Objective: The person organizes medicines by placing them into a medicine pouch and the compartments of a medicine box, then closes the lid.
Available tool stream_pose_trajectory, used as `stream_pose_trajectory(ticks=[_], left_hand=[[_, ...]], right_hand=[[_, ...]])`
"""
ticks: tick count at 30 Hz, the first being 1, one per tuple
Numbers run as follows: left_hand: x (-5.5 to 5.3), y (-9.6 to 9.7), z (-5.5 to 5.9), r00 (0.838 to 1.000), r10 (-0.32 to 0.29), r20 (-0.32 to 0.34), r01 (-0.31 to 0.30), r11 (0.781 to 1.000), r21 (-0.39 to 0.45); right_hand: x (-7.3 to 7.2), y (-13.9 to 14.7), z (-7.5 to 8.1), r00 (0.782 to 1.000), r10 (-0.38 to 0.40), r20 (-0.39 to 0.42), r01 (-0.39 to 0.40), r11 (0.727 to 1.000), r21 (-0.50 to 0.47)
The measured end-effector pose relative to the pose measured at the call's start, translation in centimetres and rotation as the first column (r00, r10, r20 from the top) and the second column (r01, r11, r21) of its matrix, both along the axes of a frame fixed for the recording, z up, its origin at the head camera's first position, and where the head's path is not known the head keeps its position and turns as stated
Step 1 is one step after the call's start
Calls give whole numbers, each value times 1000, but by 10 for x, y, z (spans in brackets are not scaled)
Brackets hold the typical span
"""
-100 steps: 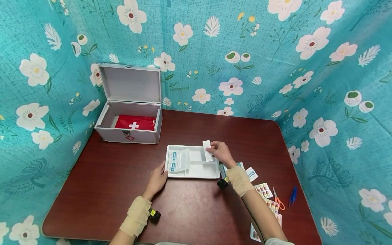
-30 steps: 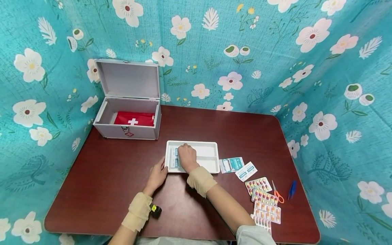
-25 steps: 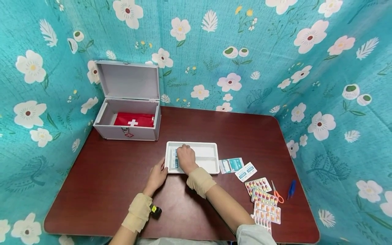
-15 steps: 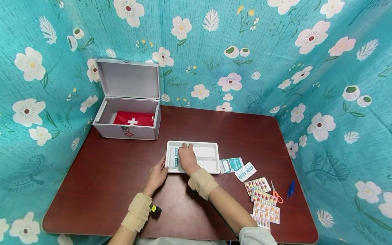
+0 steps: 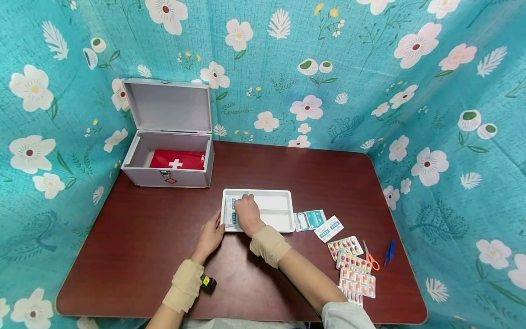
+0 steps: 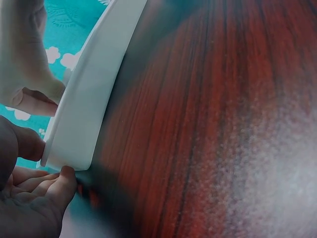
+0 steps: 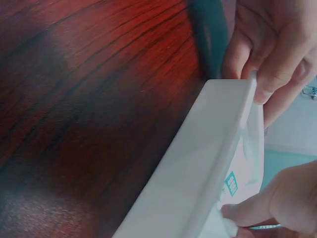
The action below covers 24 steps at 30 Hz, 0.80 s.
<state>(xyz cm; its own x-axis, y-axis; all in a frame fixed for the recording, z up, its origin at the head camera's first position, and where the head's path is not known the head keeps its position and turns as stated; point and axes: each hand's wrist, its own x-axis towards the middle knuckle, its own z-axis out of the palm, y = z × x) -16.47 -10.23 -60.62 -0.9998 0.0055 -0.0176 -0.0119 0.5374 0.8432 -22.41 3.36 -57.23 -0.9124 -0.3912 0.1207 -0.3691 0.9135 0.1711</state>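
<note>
A shallow white tray point(image 5: 280, 222) lies on the table, with a long partition running across its right part. My left hand point(image 5: 210, 236) grips its left end; in the left wrist view the thumb is on the rim and the fingers are against the outer wall. Inside the tray's left part, my right hand point(image 5: 249, 214) points downward, pinching a small white divider point(image 7: 229, 227) that the fingers mostly hide. White-and-blue packets point(image 5: 231, 214) lie left of that hand in the tray, partly covered.
A grey case point(image 5: 168, 177) stands open at the back left, holding a red pouch point(image 5: 164, 158) with a white cross. Right of the tray lie two flat packets point(image 5: 310, 220), several capsule blister packs point(image 5: 356, 276), orange-handled scissors point(image 5: 373, 262) and blue tweezers point(image 5: 390, 252).
From above the tray's right part, my right hand has moved left and down into the tray with the white divider, then shifted slightly further left. My left hand stays on the tray's end.
</note>
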Motion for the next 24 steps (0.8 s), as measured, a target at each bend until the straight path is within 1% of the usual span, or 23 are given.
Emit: stream_pose_trajectory(ticks=[2, 5, 7, 9, 13, 18, 21, 24], left_hand=[[1, 0, 0, 1000, 4, -1, -4, 1000, -10], [2, 0, -1, 1000, 8, -3, -8, 1000, -23], [2, 0, -1, 1000, 9, -1, -9, 1000, -24], [2, 1, -1, 1000, 6, -4, -6, 1000, -28], [2, 2, -1, 1000, 1, 3, -1, 1000, -29], [2, 2, -1, 1000, 2, 14, -1, 1000, -26], [2, 2, -2, 1000, -1, 12, 1, 1000, -14], [1, 2, -3, 1000, -3, 11, 3, 1000, 0]], right_hand=[[2, -2, 1, 1000, 14, -20, -13, 998, 55], [5, -4, 0, 998, 47, -48, -39, 989, 143], [7, -4, -2, 996, 61, -60, -50, 983, 176], [9, -4, -4, 997, 58, -60, -46, 982, 182], [10, -1, -10, 999, 17, -30, -13, 989, 150], [8, 3, -12, 999, -13, 39, 10, 996, 87], [5, 8, -11, 998, -15, 61, 14, 1000, 20], [3, 14, -7, 999, 15, 49, -13, 999, -46]])
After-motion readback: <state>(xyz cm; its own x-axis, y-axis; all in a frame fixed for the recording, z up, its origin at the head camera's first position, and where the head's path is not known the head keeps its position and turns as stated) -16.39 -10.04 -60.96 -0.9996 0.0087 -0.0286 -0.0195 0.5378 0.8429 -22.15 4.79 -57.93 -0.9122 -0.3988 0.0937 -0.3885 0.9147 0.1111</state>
